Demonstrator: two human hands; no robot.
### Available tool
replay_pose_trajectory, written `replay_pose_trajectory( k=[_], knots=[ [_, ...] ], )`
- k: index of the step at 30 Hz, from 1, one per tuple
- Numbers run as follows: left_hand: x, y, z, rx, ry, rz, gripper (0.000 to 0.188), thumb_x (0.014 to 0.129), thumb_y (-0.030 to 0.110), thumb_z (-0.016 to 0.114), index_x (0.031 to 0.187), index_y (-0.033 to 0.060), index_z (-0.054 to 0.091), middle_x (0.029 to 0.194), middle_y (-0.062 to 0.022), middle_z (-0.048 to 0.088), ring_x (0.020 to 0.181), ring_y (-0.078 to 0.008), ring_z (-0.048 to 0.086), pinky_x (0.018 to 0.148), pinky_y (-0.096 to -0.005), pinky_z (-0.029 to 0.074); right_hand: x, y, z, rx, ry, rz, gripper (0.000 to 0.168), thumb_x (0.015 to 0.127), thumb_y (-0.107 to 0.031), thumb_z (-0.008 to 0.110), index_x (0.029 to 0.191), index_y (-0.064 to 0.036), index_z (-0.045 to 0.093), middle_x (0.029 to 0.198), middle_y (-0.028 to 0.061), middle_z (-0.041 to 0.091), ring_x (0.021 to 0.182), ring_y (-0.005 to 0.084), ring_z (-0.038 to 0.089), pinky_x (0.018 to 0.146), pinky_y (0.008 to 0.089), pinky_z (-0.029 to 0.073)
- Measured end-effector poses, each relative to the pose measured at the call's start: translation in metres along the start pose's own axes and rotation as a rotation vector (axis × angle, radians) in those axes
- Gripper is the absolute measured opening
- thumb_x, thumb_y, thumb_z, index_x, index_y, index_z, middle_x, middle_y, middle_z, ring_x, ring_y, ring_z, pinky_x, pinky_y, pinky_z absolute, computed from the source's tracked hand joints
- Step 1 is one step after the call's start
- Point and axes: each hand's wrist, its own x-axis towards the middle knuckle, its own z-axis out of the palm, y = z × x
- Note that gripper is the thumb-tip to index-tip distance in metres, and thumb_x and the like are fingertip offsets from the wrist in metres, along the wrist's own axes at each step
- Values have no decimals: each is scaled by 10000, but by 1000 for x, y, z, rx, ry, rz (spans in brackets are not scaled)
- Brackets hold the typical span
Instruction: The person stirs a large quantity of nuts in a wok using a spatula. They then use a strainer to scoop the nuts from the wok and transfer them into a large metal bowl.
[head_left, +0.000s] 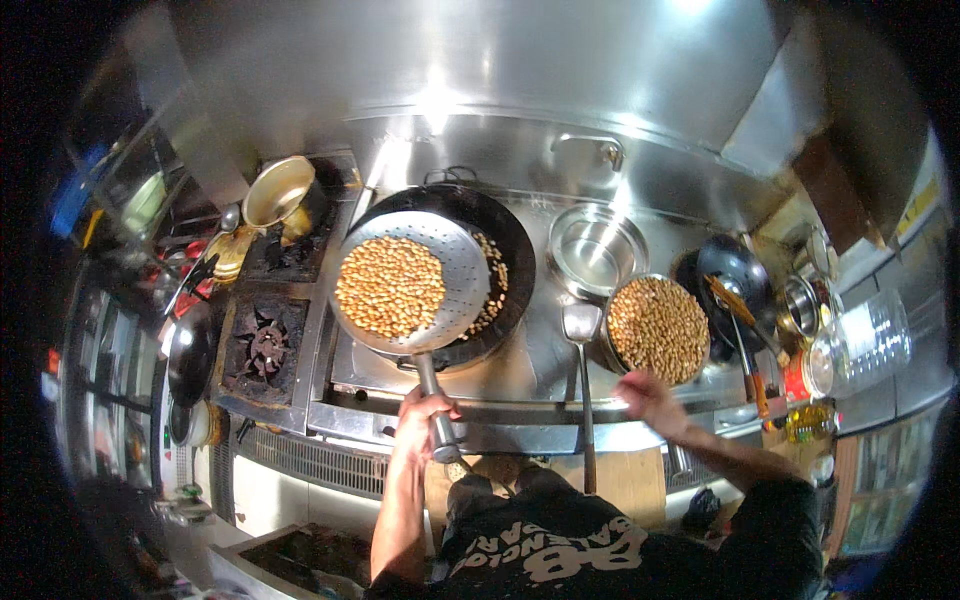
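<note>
My left hand (426, 409) grips the metal handle of a large perforated strainer (465, 277) and holds it over a black wok (517, 247). A heap of golden peanuts (390, 289) lies in the strainer's left part. More loose peanuts (495, 274) show in the wok, to the right of the strainer; the strainer hides much of the wok's inside. My right hand (651, 401) is blurred, just below a round metal container (609, 352) full of browner peanuts (658, 330). Whether its fingers are closed does not show.
Between wok and container lie a wok spatula (581, 324) and a steel basin (596, 251), below a tap (600, 140). A dark pan (735, 270) with utensils stands right, beside a clear plastic jar (870, 341). At left are a gas burner (262, 345) and a metal pot (281, 191).
</note>
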Motion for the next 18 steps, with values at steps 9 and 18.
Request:
replay_pose_trajectory(
  k=[9, 18],
  knots=[
    [27, -47, 54, 13, -66, -168, 220, 819, 201, 560, 839, -17, 539, 563, -72, 519, 286, -112, 369, 230, -261, 285, 46, -57, 142, 847, -322, 653, 100, 792, -64, 497, 859, 4, 525, 822, 99, 543, 808, 225, 556, 716, 330, 475],
    [50, -75, 46, 324, -522, 37, 575, 903, 498, 399, 1249, 40, 417, 1105, -110, 542, 1028, -171, 507, 888, -297, 418, 92, -22, 83, 521, -296, 733, 60, 773, -64, 539, 757, -25, 498, 629, 30, 464, 492, 111, 442, 420, 241, 368]
  ],
)
